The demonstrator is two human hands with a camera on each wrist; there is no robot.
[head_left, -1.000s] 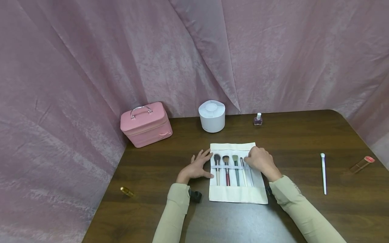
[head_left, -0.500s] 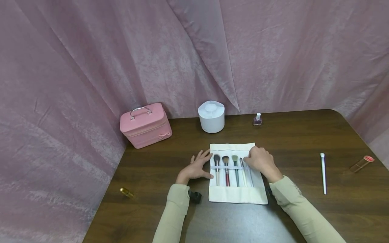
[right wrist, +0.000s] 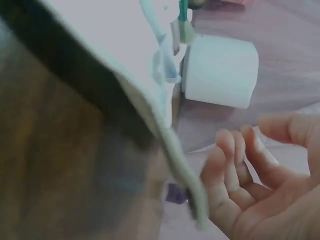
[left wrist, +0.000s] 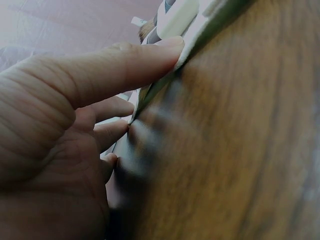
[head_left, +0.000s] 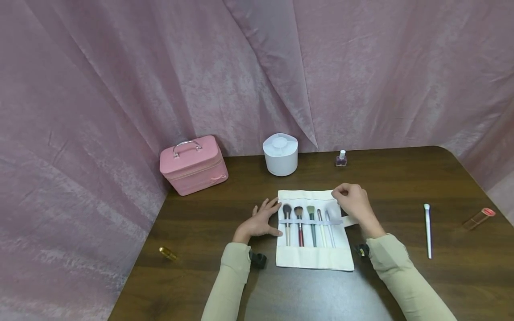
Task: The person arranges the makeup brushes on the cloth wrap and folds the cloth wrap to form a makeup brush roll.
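A white cloth brush roll (head_left: 315,257) lies unrolled on the table, several makeup brushes tucked under its elastic band. Among them are a dark-haired brush (head_left: 287,209), a red-handled brush (head_left: 300,235) and a green-haired brush (head_left: 311,210). My left hand (head_left: 258,222) is spread along the roll's left edge; in the left wrist view its thumb (left wrist: 150,57) presses the cloth edge. At the upper right corner is my right hand (head_left: 354,206), fingers loosely bent. The right wrist view shows nothing between that hand's fingers (right wrist: 215,167), and a cloth strap (right wrist: 182,167) sticking out beside them.
To the right lie a white-handled brush (head_left: 428,232) and a lipstick (head_left: 478,218). Along the back stand a pink case (head_left: 194,167), a white round container (head_left: 280,160) and a nail polish bottle (head_left: 341,160). A small gold tube (head_left: 167,253) lies at left.
My right hand has moved off the rightmost brush, up and right to the roll's corner. That slim brush and the strap at the right edge now show. The left hand has stayed put.
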